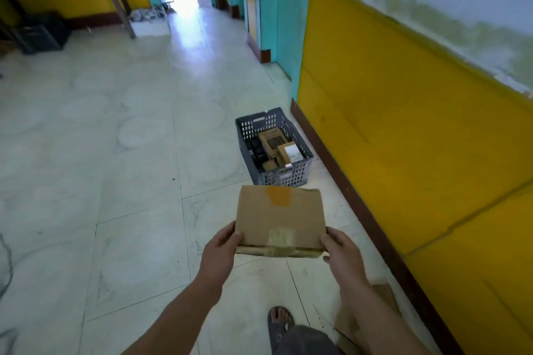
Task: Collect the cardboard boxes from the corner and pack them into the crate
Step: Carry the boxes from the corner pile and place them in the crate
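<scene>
While gripping the box (279,219) by its near corners, heading for the crate (300,176) ahead; left hand (222,251) on one corner, right hand (343,251) on the other; fingers (230,236) wrapped round the taped near edge, thumbs on top, the rest mostly hidden beneath; box held flat and level above the floor (129,181), near the crate but not yet over it; looks flattened or very shallow, hard to say which; crate sitting on the floor just beside the wall (403,124), with at least two small boxes (272,138) already inside and some darker items next to them, too small to name; so partly packed, by the look of it, with some room left; more cardboard (383,297) lying on the floor behind the right arm, likely next in line; judging from this, somewhere in the middle of the job: some packed, one in transit, at least one piece left to fetch; next up, probably carrying forward and lowering in, maybe tilting to fit alongside the others; dark crate (43,34) far off at the back, no apparent part in this.
</scene>
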A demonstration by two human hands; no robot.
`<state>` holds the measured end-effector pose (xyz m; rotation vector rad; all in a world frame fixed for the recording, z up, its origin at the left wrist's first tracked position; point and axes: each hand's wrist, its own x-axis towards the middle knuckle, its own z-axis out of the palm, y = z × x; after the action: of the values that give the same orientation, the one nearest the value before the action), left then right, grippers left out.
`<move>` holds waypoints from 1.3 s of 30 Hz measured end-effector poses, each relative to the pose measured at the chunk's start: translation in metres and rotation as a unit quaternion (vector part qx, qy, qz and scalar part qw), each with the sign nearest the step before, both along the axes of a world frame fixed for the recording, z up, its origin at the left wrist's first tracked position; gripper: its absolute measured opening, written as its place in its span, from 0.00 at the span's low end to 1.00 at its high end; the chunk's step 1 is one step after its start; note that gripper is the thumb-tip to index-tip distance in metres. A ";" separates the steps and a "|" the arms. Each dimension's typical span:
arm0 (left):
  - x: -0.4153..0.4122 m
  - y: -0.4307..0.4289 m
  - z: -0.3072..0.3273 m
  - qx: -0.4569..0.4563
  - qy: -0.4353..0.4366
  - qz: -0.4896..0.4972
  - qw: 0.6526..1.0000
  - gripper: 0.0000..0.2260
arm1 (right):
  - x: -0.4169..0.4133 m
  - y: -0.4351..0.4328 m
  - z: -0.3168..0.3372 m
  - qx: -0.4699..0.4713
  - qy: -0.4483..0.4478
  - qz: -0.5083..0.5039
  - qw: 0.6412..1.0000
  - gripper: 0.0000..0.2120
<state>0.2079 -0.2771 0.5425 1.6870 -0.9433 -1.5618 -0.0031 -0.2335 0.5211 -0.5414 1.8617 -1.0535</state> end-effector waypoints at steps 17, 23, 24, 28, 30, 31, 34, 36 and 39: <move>0.105 -0.396 -0.023 0.018 0.005 -0.007 1.000 0.12 | 0.099 -0.401 -0.023 0.031 -0.021 0.020 0.999 0.10; 0.114 -0.539 -0.029 0.042 -0.019 -0.115 0.992 0.11 | 0.122 -0.494 -0.024 0.050 -0.020 -0.075 0.996 0.06; 0.108 -0.560 -0.033 0.047 -0.022 -0.132 0.990 0.12 | 0.120 -0.507 -0.027 0.051 -0.022 -0.093 0.994 0.06; 0.077 -0.644 -0.055 0.054 -0.036 -0.201 0.977 0.13 | 0.106 -0.562 -0.049 0.069 -0.020 -0.166 0.983 0.08; 0.057 -0.685 -0.065 0.054 -0.058 -0.236 0.969 0.13 | 0.097 -0.592 -0.065 0.077 -0.022 -0.195 0.978 0.07; 0.046 -0.704 -0.070 0.056 -0.066 -0.247 0.965 0.13 | 0.091 -0.608 -0.072 0.080 -0.021 -0.206 0.975 0.07; 0.016 -0.760 -0.076 0.060 -0.082 -0.289 0.952 0.14 | 0.076 -0.653 -0.089 0.099 -0.025 -0.224 0.969 0.08; 0.001 -0.794 -0.080 0.060 -0.101 -0.335 0.935 0.14 | 0.070 -0.678 -0.093 0.111 -0.040 -0.242 0.963 0.07; -0.023 -0.840 -0.089 0.088 -0.117 -0.376 0.915 0.13 | 0.060 -0.710 -0.097 0.125 -0.056 -0.275 0.952 0.05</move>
<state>0.1851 -1.1172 0.4535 1.7628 -1.7767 -1.9889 0.0573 -0.9438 0.4239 0.2011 2.0539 -1.1426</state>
